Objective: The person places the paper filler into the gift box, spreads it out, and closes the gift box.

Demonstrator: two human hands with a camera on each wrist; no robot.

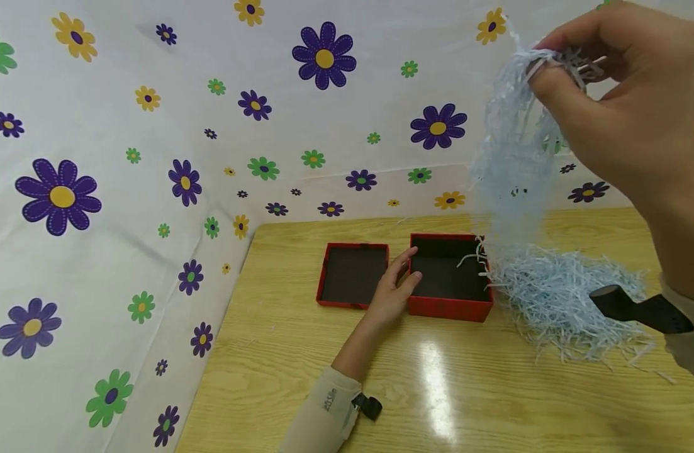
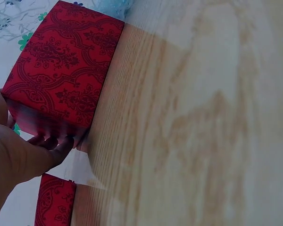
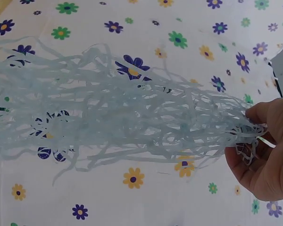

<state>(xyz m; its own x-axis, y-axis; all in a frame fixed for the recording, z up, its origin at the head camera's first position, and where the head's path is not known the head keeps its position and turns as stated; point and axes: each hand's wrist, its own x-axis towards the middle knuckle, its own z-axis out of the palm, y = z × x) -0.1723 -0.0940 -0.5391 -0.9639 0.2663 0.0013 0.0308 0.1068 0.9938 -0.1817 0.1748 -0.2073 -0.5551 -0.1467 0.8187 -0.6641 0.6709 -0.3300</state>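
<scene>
High at the right of the head view, my right hand (image 1: 624, 94) pinches a long hanging bunch of pale blue shredded paper (image 3: 132, 108) between thumb and fingers. Its loose strands reach down toward a heap of the same shredded paper (image 1: 573, 296) on the table. My left hand (image 1: 389, 292) grips the left wall of an open red box (image 1: 448, 308) with a black inside. The thumb lies over the rim, and the other fingers are along the outer side, beside the dark-patterned red wall (image 2: 66, 61). A few strands hang over the box's right rim.
A shallow red lid (image 1: 355, 274) lies with its black inside up, left of the box and close to my left hand. The wooden table (image 1: 267, 371) meets a white flower-printed cloth (image 1: 199, 75) at its back and left edges.
</scene>
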